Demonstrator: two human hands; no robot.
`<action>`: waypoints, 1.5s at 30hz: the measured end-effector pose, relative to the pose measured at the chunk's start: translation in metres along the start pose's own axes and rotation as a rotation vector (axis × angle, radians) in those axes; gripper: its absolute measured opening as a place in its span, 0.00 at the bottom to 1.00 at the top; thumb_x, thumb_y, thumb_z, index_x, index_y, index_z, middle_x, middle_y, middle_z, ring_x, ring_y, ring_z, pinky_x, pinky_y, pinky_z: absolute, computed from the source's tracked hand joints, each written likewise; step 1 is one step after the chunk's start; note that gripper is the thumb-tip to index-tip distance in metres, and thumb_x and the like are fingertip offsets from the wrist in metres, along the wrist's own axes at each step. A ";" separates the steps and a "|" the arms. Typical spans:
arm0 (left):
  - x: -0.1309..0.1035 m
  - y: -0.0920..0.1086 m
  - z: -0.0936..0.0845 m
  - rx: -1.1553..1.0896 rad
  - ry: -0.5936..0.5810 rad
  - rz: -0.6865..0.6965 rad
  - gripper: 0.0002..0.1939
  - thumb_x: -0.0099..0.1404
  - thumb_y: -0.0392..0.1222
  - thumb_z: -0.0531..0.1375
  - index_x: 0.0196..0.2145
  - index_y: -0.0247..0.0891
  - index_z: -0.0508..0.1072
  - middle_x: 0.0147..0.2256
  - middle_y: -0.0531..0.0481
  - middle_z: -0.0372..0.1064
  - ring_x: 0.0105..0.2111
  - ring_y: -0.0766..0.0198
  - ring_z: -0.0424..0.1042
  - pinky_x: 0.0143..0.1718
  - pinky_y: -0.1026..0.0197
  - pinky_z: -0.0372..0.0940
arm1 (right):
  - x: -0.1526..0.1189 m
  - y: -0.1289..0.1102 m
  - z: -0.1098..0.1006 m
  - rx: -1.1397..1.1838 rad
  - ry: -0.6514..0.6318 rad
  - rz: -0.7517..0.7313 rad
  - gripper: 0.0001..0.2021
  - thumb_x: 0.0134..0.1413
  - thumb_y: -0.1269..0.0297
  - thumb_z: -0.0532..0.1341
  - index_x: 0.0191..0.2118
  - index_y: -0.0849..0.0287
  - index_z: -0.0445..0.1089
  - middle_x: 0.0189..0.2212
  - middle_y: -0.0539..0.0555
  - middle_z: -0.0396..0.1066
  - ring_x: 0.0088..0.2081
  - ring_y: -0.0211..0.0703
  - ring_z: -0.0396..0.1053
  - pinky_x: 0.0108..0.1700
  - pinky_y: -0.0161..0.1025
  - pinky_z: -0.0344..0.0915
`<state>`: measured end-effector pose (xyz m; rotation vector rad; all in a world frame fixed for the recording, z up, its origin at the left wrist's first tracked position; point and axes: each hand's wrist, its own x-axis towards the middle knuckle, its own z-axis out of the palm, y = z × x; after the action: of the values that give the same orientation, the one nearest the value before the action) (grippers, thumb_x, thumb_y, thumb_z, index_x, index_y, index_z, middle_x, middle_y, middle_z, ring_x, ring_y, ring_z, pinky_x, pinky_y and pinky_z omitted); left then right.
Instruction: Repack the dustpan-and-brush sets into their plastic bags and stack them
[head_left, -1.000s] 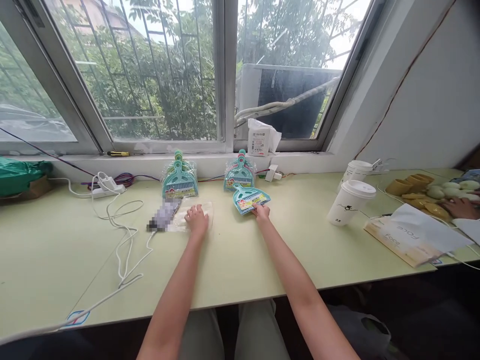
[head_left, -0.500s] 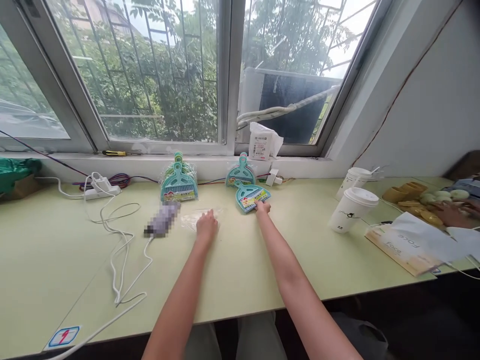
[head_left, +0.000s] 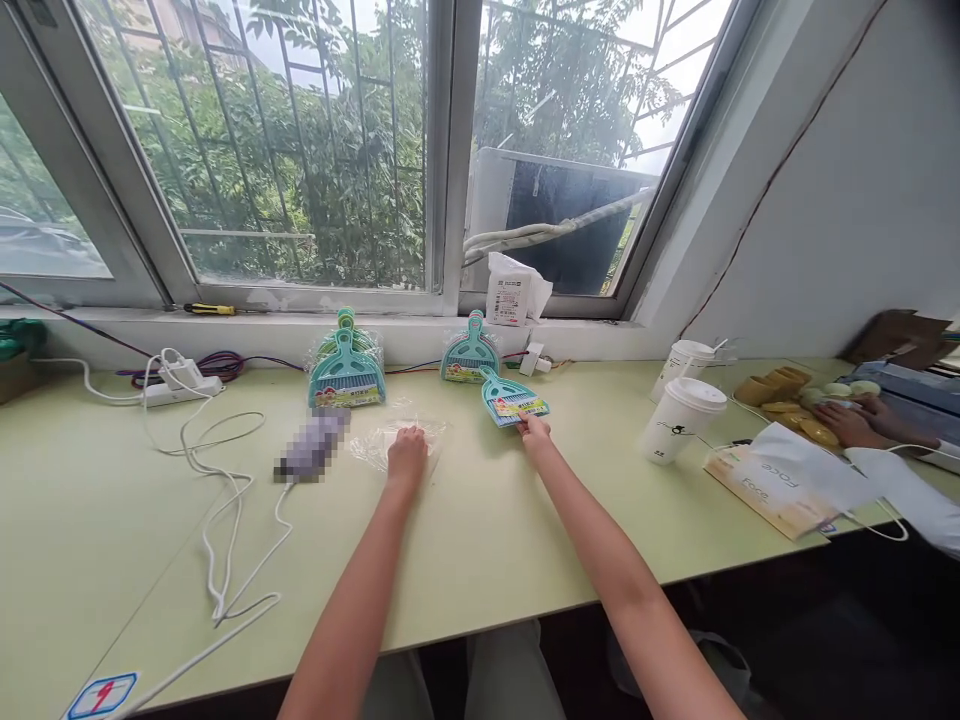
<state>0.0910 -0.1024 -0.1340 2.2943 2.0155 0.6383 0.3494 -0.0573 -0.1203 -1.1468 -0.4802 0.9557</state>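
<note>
While the right hand point(head_left: 535, 432) pinches the near edge of the dustpan point(head_left: 516, 402), handle point(head_left: 489, 374) pointing far-left, the left hand point(head_left: 407, 455) touches a clear bag point(head_left: 372, 441) farther left, its grip unclear.

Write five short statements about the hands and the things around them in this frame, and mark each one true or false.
1. The right hand holds a turquoise dustpan-and-brush set by its wide edge. True.
2. The left hand holds a charging cable. False: it is on crumpled clear plastic.
3. A yellow-handled screwdriver lies on the windowsill. True.
4. Both white cups lie on their sides. False: the near cup and the far cup stand upright.
5. Another person's hands show at the far right. True.
</note>
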 end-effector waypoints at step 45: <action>-0.007 -0.007 -0.013 0.032 -0.041 0.017 0.12 0.65 0.43 0.54 0.35 0.34 0.75 0.39 0.37 0.72 0.46 0.51 0.68 0.42 0.57 0.63 | -0.074 -0.027 -0.056 -0.202 -0.525 0.251 0.10 0.39 0.80 0.68 0.32 0.65 0.74 0.32 0.57 0.78 0.33 0.44 0.76 0.40 0.39 0.75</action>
<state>0.0800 -0.1116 -0.1260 2.3242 2.0051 0.5594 0.3625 -0.1518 -0.1057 -1.1485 -0.8841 1.4648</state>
